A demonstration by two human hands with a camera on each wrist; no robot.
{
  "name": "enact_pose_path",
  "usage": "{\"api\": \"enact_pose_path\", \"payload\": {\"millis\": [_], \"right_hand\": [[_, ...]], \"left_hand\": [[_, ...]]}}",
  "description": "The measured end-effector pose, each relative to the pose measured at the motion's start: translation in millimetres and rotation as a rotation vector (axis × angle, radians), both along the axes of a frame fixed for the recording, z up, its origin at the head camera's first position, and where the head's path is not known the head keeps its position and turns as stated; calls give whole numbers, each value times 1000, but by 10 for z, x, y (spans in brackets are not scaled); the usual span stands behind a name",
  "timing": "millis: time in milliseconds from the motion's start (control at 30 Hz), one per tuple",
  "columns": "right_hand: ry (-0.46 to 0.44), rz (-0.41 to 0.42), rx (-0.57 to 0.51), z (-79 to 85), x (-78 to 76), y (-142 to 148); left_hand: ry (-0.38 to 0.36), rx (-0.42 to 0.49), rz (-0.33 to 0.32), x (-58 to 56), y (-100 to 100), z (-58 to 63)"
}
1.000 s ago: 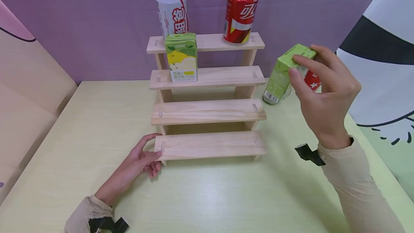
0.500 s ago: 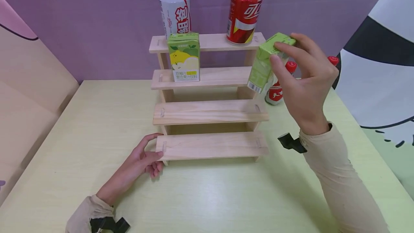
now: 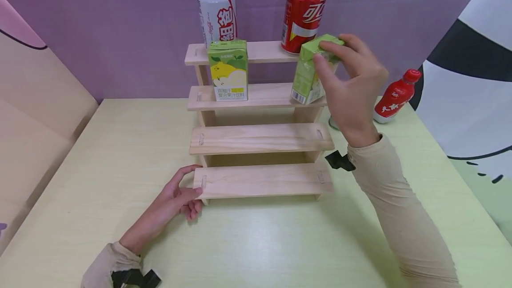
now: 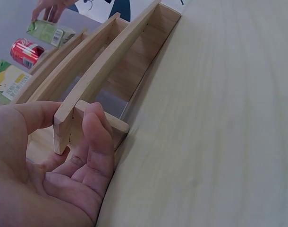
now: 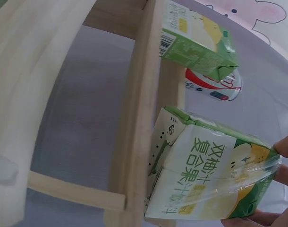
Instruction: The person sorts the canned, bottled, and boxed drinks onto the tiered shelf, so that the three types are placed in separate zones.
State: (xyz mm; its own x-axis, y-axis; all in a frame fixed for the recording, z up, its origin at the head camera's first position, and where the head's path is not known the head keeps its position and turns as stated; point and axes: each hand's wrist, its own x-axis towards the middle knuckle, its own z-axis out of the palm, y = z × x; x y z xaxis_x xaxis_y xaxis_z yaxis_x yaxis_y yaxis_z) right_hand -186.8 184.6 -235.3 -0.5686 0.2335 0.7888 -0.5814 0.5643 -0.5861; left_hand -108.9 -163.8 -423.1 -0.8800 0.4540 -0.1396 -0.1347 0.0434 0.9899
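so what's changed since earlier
The right hand carried its green juice box leftward, from beside the wooden rack to the right end of its second shelf down, without letting go. The left hand still grips the lowest shelf; the white can, red can and other juice box stayed put.

Two cartons, two cans, four shelves — one bottle (clearly visible).

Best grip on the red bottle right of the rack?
Probably the red bottle's upper part, just below the cap, from above and its right: it narrows there, and the right hand, holding a green carton, crowds its left.
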Motion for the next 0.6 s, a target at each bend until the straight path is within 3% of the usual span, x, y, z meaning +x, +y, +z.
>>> {"api": "enact_pose_path", "payload": {"millis": [100,233,500,600], "right_hand": [[53,-61,94,-118,-95,11],[85,-101,205,-204,-108,24],[-64,-124,359,-255,-30,50],[-64,-107,404,-262,-23,96]], "left_hand": [[1,-3,1,0,-6,2],[0,-6,5,3,7,-1],[5,-8,2,-6,-14,-4],[-1,-13,5,0,-8,-6]]}}
